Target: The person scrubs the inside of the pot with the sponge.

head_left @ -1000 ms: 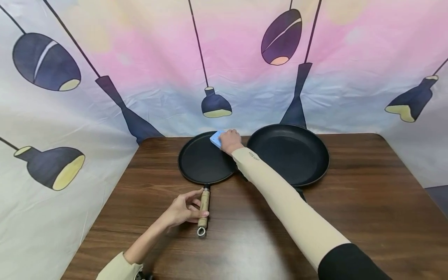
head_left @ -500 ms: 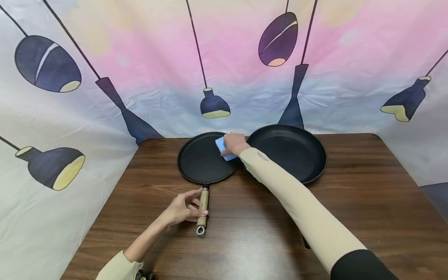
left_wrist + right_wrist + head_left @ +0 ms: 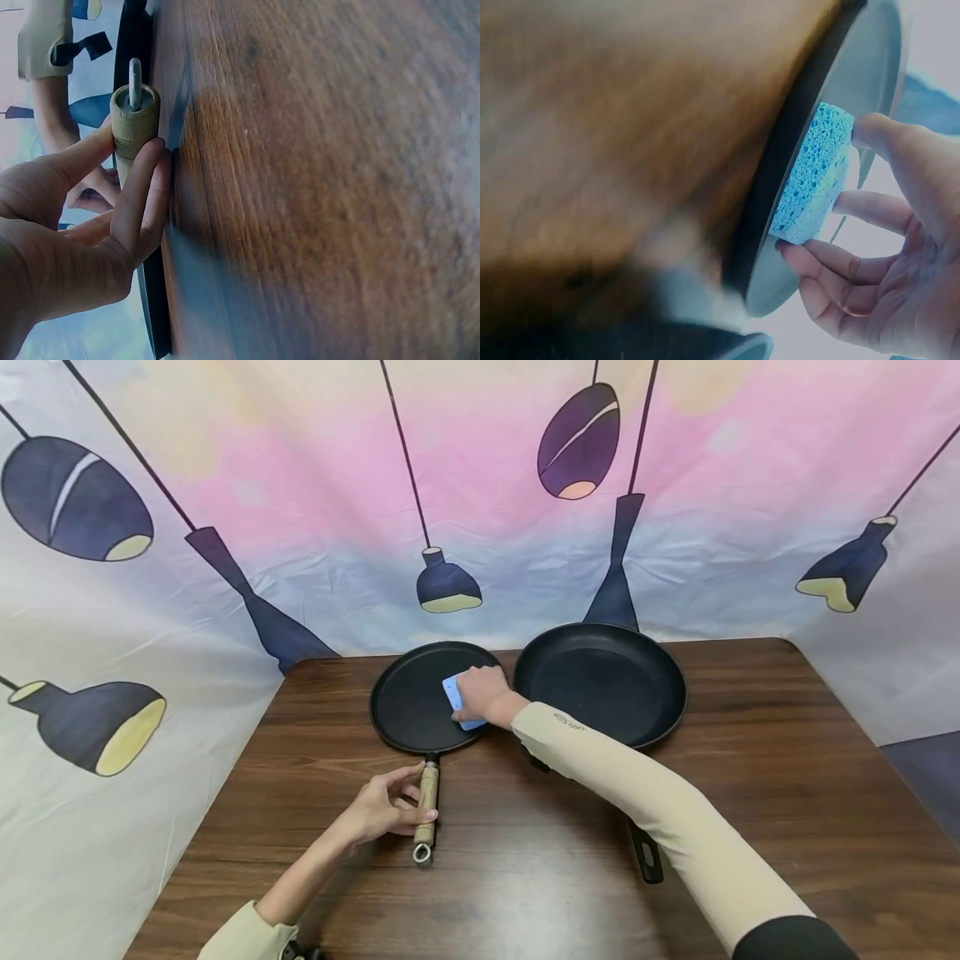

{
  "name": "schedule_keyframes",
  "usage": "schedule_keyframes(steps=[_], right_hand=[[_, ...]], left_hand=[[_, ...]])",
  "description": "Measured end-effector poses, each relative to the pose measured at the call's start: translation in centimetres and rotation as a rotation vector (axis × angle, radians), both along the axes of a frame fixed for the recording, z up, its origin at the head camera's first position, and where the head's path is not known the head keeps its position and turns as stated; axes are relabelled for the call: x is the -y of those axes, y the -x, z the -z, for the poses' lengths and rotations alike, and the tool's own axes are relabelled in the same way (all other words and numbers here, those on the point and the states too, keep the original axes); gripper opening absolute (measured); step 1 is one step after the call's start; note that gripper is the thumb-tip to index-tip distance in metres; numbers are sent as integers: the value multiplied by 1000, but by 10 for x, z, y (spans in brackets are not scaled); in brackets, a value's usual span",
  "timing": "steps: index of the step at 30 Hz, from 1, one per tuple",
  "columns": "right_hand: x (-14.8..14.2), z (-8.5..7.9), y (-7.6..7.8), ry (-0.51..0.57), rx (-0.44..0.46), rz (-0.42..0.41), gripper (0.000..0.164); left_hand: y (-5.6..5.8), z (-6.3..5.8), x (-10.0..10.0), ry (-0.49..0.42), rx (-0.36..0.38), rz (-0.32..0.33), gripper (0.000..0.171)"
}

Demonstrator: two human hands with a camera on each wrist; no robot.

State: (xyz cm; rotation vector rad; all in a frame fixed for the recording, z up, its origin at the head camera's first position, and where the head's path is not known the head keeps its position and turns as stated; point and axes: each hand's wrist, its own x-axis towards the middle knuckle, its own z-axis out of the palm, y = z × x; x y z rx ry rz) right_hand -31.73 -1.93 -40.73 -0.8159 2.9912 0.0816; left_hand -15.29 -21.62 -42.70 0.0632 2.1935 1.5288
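Note:
A flat black griddle pan [image 3: 408,702] lies on the table, its wooden handle [image 3: 427,793] toward me. My left hand [image 3: 378,806] holds that handle from the left, thumb and fingers on either side. In the left wrist view the handle's end [image 3: 136,124], with its metal ring, shows between the fingertips. My right hand [image 3: 486,692] grips a light blue sponge [image 3: 452,693] on the pan's right part. From the right wrist, the porous sponge [image 3: 814,176] is seen flat against the pan's surface, thumb and fingers on its opposite edges.
To the right stands a larger, deeper black frying pan [image 3: 600,681], partly covered by the right forearm. Its black handle [image 3: 647,856] points toward me beneath that arm. Both pans are on a brown wooden table [image 3: 765,760]. Behind hangs a cloth [image 3: 322,485] printed with lamps.
My right hand has slid the sponge from the griddle pan's far right edge, along its right side, toward the near right. The left hand keeps its hold on the handle.

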Motion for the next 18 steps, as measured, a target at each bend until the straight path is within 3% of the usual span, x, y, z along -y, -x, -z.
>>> schedule_keyframes(steps=[4,9,13,18], right_hand=[[11,1,-16,17,-22,-97,46],[27,5,-27,25,-8,-198,33],[35,8,-28,45,21,-261,47],[41,12,-20,35,8,-356,50]], left_hand=[[1,-1,1,1,15,-11,89],[1,0,2,-13,16,-7,90],[0,0,2,-26,18,-3,90],[1,0,2,-11,13,-5,89]])
